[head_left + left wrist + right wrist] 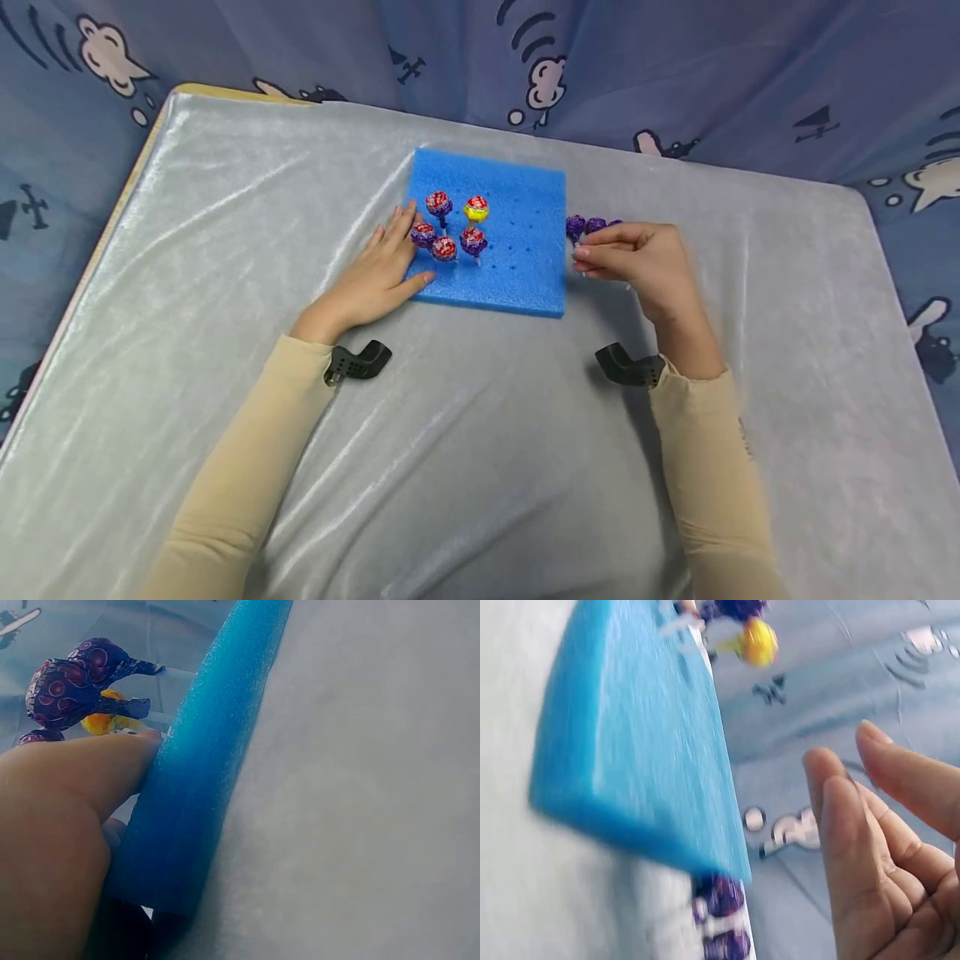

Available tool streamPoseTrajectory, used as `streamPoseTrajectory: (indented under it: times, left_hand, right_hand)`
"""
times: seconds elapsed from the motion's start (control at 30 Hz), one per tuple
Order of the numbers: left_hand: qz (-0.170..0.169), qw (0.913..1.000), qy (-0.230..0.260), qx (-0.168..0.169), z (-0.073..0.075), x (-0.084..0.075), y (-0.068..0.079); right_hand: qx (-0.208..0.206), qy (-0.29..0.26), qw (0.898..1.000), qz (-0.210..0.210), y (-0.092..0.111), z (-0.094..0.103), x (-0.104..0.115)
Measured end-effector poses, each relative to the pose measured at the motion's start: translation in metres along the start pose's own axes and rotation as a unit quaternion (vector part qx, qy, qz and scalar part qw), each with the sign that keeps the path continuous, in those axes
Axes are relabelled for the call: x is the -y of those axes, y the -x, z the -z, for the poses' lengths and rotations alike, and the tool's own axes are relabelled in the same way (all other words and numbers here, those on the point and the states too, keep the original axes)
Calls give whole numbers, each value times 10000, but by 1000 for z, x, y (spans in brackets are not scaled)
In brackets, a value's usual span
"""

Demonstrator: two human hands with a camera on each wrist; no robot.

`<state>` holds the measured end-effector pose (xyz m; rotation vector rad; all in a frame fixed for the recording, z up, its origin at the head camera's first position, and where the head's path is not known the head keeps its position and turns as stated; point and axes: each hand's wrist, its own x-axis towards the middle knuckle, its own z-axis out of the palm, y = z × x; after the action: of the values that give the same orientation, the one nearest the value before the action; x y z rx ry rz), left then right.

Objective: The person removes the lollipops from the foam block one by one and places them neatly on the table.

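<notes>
Nearest, two beige sleeves point(225, 483) reach in from 7 and 5 o'clock over a table draped in pale grey cloth point(465, 467), each with a black wrist mount point(362, 362) at its cuff. Past the cuffs, with the blue foam block point(525, 287) as the dial and 12 o'clock farthest from the person, the left hand point(375, 273) lies at 8 to 9 o'clock; its fingers are spread and clasp nothing, the thumb resting on the block's border. At 3 o'clock is the right hand point(645, 260), thumb and fingertips bent toward one another; the right wrist view shows a gap between them and nothing gripped. The block lies flat just beyond and between the hands, with small holes point(512, 248) across its 3 o'clock half. Five lollipops stand on their sticks in its 9 o'clock half: four red-and-purple lollipops point(444, 249) at 4, 7, 9 and 11 o'clock of their cluster, and one yellow-and-red lollipop point(476, 208) at 2. Purple lollipops point(575, 227) lie in a row off the block's 3 o'clock side, partly hidden by the right hand. Farthest, toward 12, hangs a blue patterned curtain point(450, 50).
</notes>
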<state>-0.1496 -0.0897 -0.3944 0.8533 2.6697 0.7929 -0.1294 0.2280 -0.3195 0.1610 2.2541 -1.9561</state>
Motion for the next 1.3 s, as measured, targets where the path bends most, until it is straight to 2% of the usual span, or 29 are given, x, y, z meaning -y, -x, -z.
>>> streamPoseTrajectory:
  times: [0.27, 0.5, 0.7, 0.93, 1.13, 1.3]
  left_hand:
    - [-32, 10000, 46, 26, -5, -3, 1]
    - [-1, 9999, 100, 31, -6, -4, 1]
    - [-17, 10000, 85, 25, -5, -4, -1]
    - [-37, 9999, 145, 22, -5, -3, -1]
    - [-30, 9999, 157, -8, -4, -1, 0]
    - [3, 9999, 122, -38, -3, 0, 1]
  right_hand:
    - [539, 407, 9958, 616, -3, -43, -5]
    - [551, 569, 9926, 926, -5, -75, -14]
    - [345, 409, 9907, 1249, -7, -85, -22]
    - [347, 82, 9846, 1713, -12, -93, -37]
    - [284, 37, 9842, 1747, -16, -98, -45]
    - [293, 364, 9829, 1782, -20, -100, -50]
